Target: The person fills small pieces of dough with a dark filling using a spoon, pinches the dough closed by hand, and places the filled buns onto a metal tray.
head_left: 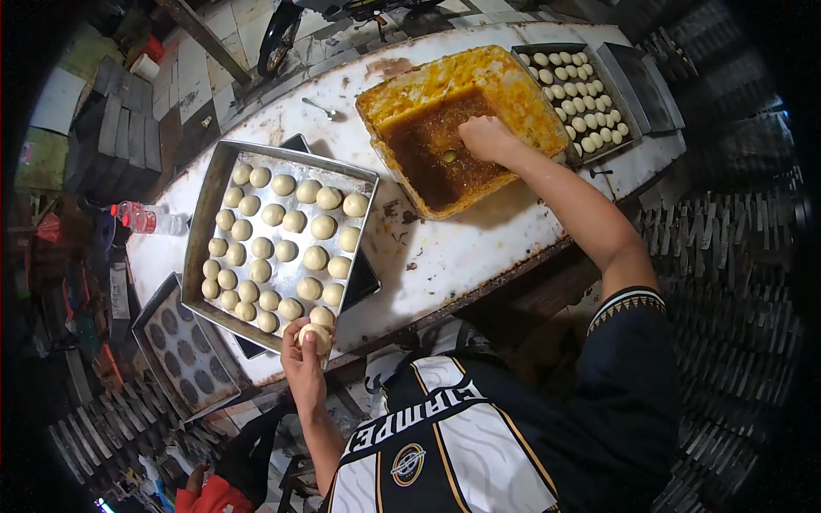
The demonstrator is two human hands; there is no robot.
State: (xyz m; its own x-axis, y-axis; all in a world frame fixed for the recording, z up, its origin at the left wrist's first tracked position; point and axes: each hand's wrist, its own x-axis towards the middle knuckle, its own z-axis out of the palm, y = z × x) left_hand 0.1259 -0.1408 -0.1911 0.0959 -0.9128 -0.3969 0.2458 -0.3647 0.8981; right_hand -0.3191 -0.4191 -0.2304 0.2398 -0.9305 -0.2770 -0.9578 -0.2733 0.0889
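My left hand [301, 361] is at the near corner of a metal tray [369, 190], its fingers and thumb closed round a pale dough ball [315, 339]. Rows of similar dough balls [323, 227] lie in that tray. My right hand [486, 139] is closed above a rectangular tub [523, 101] smeared with orange-yellow residue. Dark brown, sticky-looking filling [419, 145] covers its bottom. A small shiny yellowish thing shows in the filling just below my right fingers; whether they grip its handle is hidden.
A second tray of dough balls [585, 103] stands at the far right beside an upright metal pan [637, 85]. A spoon [320, 108] lies on the white table [282, 98]. Red-capped bottles [150, 220] and a mould pan [184, 346] are at left. A person in red [214, 496] is lower left.
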